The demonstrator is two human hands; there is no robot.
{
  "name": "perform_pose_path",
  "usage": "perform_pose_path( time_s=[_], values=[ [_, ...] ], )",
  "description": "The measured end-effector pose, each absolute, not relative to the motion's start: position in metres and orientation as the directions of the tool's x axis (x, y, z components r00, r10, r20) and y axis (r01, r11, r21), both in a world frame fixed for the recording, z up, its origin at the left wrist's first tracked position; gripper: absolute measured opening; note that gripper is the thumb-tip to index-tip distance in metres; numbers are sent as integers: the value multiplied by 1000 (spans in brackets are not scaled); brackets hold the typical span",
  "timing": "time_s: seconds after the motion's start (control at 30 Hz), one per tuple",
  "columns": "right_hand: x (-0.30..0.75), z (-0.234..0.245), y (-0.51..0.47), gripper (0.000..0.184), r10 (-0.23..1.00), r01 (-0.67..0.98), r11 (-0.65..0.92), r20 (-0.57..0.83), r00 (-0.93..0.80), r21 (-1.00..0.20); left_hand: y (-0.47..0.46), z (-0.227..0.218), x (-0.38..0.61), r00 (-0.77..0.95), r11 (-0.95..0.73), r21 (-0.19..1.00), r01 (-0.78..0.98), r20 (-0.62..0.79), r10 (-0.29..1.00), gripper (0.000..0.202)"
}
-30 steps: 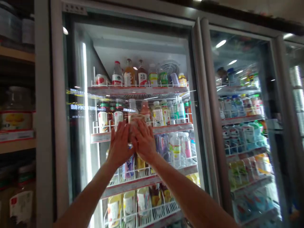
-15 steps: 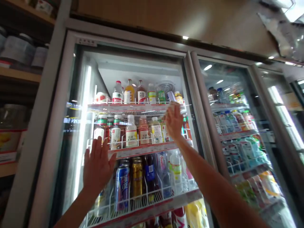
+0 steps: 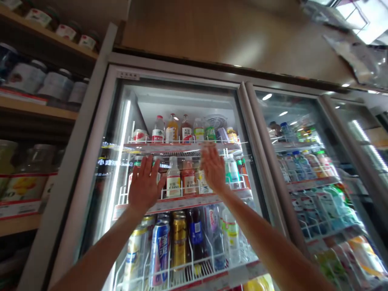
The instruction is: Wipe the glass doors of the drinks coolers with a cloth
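Note:
My left hand (image 3: pixel 145 184) is open and raised flat against or just before the glass door (image 3: pixel 188 93) of a lit drinks fridge, fingers up and thumb out to the right. Higher and to the right, my right hand (image 3: pixel 214 167) lies flat toward the same glass, slightly blurred. A pale, cloth-like thing (image 3: pixel 208 146) shows at its fingertips; most of it is hidden by the hand. Behind the glass, juice bottles (image 3: pixel 173 178) stand on the middle shelf between my hands, with more bottles (image 3: pixel 186 128) on the shelf above.
Tall cans (image 3: pixel 159 252) and bottles fill the lower wire shelf. A vertical handle edge (image 3: pixel 257 153) separates this door from a second glass-door fridge (image 3: pixel 303 161) at right. Wooden shelves with jars (image 3: pixel 28 76) stand at left, and a wooden panel (image 3: pixel 197 32) runs above.
My right hand has moved left and slightly down across the glass, with the pale cloth-like thing. My left hand has shifted right and up in view. The view itself has shifted slightly.

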State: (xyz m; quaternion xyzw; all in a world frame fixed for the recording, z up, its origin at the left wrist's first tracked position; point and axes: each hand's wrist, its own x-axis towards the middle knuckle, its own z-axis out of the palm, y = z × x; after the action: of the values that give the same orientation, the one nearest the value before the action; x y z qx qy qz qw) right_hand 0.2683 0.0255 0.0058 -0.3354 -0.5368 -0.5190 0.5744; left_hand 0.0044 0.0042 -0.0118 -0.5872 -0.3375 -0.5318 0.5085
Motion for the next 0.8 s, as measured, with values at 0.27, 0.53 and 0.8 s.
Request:
perform_pose_path(
  time_s=[0.27, 0.53, 0.8],
  values=[
    [320, 11, 21, 44, -280, 967, 249, 951, 128, -57, 2, -15, 5, 207, -250, -239, 938, 967, -146, 57],
    [288, -15, 15, 42, -157, 927, 207, 946, -285, 314, 1, -15, 6, 199, -258, -227, 939, 972, -129, 58],
    [257, -20, 16, 47, -167, 917, 264, 951, -261, 298, 1, -16, 7, 184, -234, -207, 950, 976, -114, 57]
  ],
)
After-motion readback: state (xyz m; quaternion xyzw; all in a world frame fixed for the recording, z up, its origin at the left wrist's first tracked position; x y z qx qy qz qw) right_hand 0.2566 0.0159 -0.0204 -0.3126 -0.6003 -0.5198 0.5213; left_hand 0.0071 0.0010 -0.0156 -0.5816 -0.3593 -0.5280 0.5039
